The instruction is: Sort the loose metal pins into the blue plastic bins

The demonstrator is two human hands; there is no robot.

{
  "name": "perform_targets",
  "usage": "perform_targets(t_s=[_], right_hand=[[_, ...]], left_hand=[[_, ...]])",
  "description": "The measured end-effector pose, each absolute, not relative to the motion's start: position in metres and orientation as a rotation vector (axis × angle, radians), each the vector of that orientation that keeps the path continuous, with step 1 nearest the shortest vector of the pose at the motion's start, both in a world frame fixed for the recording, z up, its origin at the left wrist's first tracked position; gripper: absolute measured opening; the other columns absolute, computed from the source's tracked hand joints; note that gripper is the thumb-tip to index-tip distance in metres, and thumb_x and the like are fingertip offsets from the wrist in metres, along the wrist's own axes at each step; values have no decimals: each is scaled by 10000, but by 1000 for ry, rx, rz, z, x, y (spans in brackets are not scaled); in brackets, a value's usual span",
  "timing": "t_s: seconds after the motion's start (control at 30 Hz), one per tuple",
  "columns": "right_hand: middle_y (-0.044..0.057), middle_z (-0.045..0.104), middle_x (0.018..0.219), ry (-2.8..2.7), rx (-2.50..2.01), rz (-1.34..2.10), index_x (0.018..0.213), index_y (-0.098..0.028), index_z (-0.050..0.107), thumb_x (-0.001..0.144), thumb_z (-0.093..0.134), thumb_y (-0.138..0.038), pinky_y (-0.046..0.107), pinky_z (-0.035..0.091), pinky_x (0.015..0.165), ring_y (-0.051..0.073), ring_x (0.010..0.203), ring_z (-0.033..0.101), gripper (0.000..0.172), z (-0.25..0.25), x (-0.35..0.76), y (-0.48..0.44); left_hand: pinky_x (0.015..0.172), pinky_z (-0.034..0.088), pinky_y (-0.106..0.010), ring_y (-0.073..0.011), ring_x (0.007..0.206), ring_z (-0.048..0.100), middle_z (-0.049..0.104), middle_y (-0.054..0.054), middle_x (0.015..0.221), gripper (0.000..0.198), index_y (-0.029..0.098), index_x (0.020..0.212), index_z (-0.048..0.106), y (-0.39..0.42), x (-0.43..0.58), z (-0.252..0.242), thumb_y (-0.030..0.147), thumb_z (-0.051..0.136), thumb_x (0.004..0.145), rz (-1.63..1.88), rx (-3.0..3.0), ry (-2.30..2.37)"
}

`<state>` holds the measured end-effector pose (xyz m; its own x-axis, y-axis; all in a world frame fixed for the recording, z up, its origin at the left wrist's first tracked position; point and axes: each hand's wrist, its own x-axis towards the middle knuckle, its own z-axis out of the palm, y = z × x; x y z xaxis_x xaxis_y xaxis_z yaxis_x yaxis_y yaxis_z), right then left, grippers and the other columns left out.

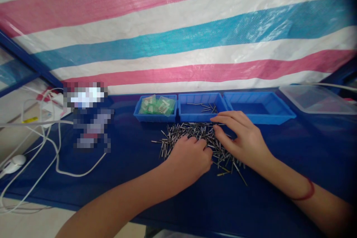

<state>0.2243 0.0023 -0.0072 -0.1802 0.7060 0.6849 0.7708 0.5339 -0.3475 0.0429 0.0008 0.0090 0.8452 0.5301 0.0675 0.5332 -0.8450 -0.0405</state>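
Silvery, slender metal pins (195,130) lie heaped under your curled left hand (192,158); whether it pinches any, I cannot tell. With your right hand (247,140), thumb and forefinger parted, tease pins apart lightly.

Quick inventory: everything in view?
Metal pins: uncounted, mostly silvery, heaped before bins, some in middle bin
Bins: three, blue, back row
Packets: about two, green, left bin
Plastic piece: one, translucent, right
Cables: several, white, left
Device: one, white, far left
Pixelated items: uncounted, mixed, left
Frame bars: several, blue, sides
Table: one, blue, beneath
Striped sheet: one, tricolour, behind
Wristband: one, red, right wrist
Left hand: one, bare, at heap
Right hand: one, bare, at heap's right
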Motion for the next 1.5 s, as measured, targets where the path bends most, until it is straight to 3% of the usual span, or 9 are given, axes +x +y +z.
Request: perform_targets(t_s=[0.1, 0.37, 0.6, 0.83, 1.13, 1.5], right_hand=[[88, 651, 963, -1933, -1179, -42, 975, -208, 643, 838, 554, -167, 413, 476, 838, 236, 925, 594, 169, -7, 220, -1], [80, 656, 934, -1953, -1140, 27, 943, -203, 647, 839, 564, -152, 390, 487, 818, 221, 907, 600, 143, -10, 214, -4], [83, 660, 925, -1953, -1150, 68, 930, -208, 654, 843, 558, -165, 398, 503, 809, 222, 902, 611, 137, -12, 211, -5], [77, 664, 920, -1943, -1167, 82, 921, -218, 660, 853, 544, -176, 394, 507, 801, 222, 899, 616, 141, -10, 213, -6], [85, 668, 914, -1959, -1136, 80, 916, -201, 655, 853, 544, -160, 389, 510, 788, 216, 888, 609, 134, -10, 211, -7], [63, 672, 910, -1928, -1172, 212, 905, -227, 633, 880, 533, -205, 374, 509, 799, 214, 897, 623, 105, -8, 216, -9]], left_hand=[[672, 438, -346, -215, 770, 615, 631, -48, 803, 124, 166, 793, 630, 2, 41, 6, 247, 574, 867, -92, -2936, -856], [706, 464, -384, -245, 828, 604, 625, -44, 887, 253, 174, 890, 617, -3, 36, 8, 422, 593, 853, -131, -2968, -932], [684, 419, -354, -206, 780, 581, 616, -13, 849, 89, 197, 888, 594, -4, 36, -6, 213, 508, 905, -254, -2883, -883], [729, 371, -346, -186, 845, 564, 622, -21, 960, 222, 228, 945, 617, -8, 37, -1, 431, 541, 897, -318, -3024, -783], [731, 361, -348, -173, 837, 561, 617, -6, 930, 98, 226, 920, 602, -6, 36, -4, 240, 506, 934, -227, -2998, -746], [728, 339, -353, -188, 872, 539, 633, -30, 922, 213, 196, 981, 577, 7, 31, 3, 301, 392, 985, -343, -2911, -947]])
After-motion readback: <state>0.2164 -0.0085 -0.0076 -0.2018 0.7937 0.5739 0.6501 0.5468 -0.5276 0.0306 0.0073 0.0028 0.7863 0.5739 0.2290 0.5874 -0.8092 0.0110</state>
